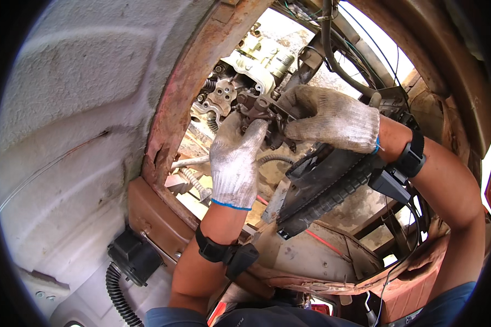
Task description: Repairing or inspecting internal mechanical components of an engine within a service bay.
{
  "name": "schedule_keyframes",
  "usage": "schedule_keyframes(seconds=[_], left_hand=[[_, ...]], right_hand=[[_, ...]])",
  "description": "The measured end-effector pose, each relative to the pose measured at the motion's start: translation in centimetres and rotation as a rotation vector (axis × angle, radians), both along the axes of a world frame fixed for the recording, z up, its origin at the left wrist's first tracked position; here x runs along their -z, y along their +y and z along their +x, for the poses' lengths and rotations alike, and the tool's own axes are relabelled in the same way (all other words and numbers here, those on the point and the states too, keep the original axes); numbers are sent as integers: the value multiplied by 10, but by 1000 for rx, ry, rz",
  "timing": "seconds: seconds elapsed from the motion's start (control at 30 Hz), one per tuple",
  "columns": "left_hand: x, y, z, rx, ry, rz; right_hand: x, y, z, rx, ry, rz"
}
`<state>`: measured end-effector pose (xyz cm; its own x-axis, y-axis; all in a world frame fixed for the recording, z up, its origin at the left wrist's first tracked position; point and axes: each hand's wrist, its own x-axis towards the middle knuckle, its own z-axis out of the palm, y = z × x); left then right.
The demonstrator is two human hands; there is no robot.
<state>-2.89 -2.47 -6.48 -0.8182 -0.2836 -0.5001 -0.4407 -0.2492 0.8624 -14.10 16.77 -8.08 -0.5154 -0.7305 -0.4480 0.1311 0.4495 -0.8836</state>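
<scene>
And here we are, both hands gloved and meeting over the opening; the left hand [234,155] is curled under the dark metal part [259,111], thumb laid against its near side; the right hand [333,117] is closed in on the right edge, fingers bent and thumb tucked, though its exact grip is hidden; the part sits right between them, and whether anything fastens it below, I can't tell.

Good handling here, I'd judge, means left hand as cradle, right hand doing the fine turning; firm fingertips matter, because worn knit could slip or snag on those edges, and a drop might vanish into the gap.

Just beyond the hands, the engine [264,57]; above the right hand, a thick hose [328,41] crowds the reach; below it, a black panel [327,191] limits the room; left of the left hand, the rusty frame [172,114] walls things in; and past the right wrist hangs a loose cable [418,223], apt to catch.
</scene>
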Motion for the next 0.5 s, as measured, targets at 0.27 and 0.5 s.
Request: schedule_keyframes(seconds=[0.27, 0.5], left_hand=[[5, 0, 3, -126, -4, 198], [12, -5, 5, -260, 29, 301]], right_hand=[[2, 0, -2, -13, -72, -125], [2, 1, 0, 20, 44, -165]])
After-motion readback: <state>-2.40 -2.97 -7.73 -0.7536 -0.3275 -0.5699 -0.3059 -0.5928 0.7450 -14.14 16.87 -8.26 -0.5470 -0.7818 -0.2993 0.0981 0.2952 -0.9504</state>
